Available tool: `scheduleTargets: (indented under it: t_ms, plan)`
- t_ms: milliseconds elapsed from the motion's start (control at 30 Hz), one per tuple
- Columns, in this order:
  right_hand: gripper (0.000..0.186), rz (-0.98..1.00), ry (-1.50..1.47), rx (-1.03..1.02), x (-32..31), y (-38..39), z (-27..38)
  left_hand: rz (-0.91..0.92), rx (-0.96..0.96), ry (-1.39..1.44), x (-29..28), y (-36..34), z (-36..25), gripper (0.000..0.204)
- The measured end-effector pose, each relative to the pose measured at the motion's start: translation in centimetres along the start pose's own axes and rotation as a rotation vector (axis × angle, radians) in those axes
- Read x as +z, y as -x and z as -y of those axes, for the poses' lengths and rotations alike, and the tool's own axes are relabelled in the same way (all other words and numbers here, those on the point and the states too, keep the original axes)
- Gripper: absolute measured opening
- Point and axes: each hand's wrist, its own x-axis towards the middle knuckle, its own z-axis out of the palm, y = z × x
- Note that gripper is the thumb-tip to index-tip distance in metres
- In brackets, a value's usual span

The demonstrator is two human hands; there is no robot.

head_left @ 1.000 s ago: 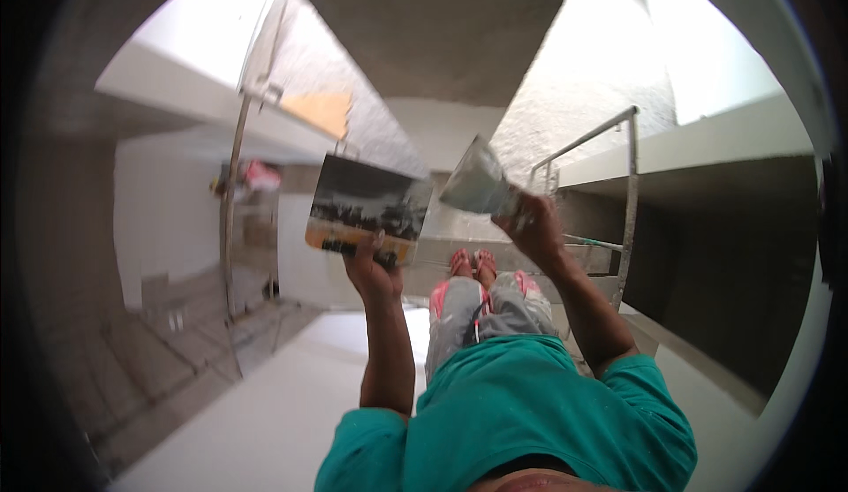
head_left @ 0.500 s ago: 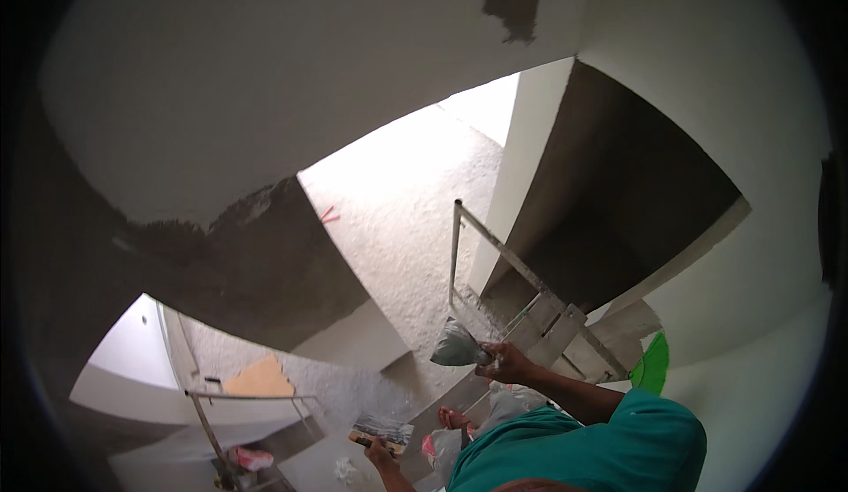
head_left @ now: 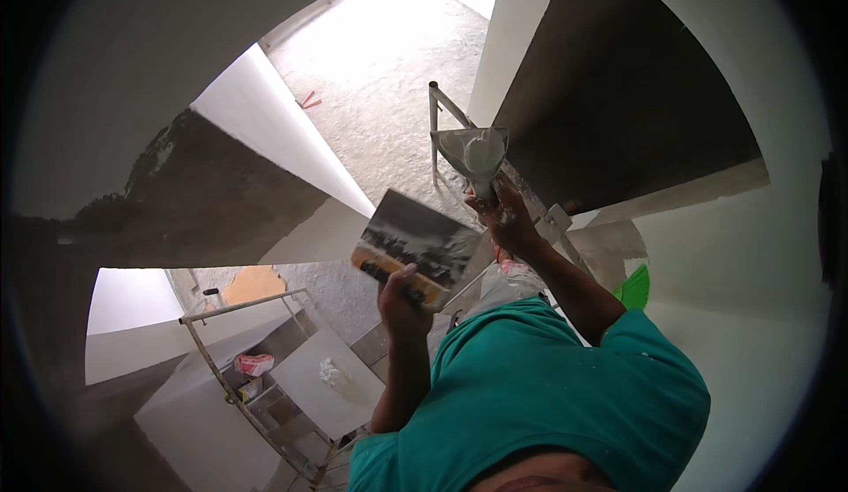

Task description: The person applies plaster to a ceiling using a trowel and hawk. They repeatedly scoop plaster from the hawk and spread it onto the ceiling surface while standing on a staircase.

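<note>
My left hand (head_left: 406,308) is closed around the handle of a wide rectangular plastering trowel (head_left: 422,238). Its grey blade is smeared, and an orange-tan strip runs along the side by my fingers. To the right of it and slightly higher, my right hand (head_left: 505,216) grips a putty knife (head_left: 453,143) with a flared blade, held blade up. A pale lump of putty (head_left: 486,151) sits on that blade. White smears mark the fingers of my right hand. The two tools are close together but apart.
Metal scaffold frames stand at lower left (head_left: 205,349) and ahead (head_left: 434,130). A pale board (head_left: 305,370) at lower left carries a white lump (head_left: 330,371). Dark patches cover the left wall (head_left: 221,196) and right wall (head_left: 636,94). Something green (head_left: 633,289) is beside my right arm.
Both hands have come up and closer together with their tools. The putty knife has turned blade up, showing putty on it. The view has shifted, with more of my torso showing.
</note>
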Motion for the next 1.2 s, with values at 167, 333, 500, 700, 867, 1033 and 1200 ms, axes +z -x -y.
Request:
scheduleTargets:
  t_ms: [167,333,500,700,867,1033,1200]
  plan:
    - [0.063,0.012,-0.061,-0.162,-5.1,-5.7,-2.7,0.06,-0.017,0.074,11.9,-3.5,6.3,0.04]
    - [0.076,-0.046,0.15,-0.452,-8.6,-9.9,-5.2,0.044,0.082,0.071,17.2,-6.1,10.0,0.04]
    - [0.069,0.046,0.302,-0.575,-8.1,-9.4,-5.4,0.078,0.083,0.094,13.8,-4.4,7.2,0.04]
    - [0.081,0.087,0.591,-0.291,-14.6,-7.9,-16.6,0.04,0.242,-0.094,14.6,-8.5,8.6,0.041]
    - [0.067,-0.059,0.452,0.235,-16.7,0.5,-18.6,0.105,0.305,-0.025,15.6,-12.4,5.6,0.05]
    - [0.052,-0.11,0.613,0.154,-17.3,5.1,-22.6,0.301,0.491,-0.182,17.3,-15.6,1.6,0.036]
    - [0.033,-0.111,0.452,0.453,-18.6,3.8,-22.8,0.329,0.907,-0.389,30.5,-14.2,-6.2,0.026]
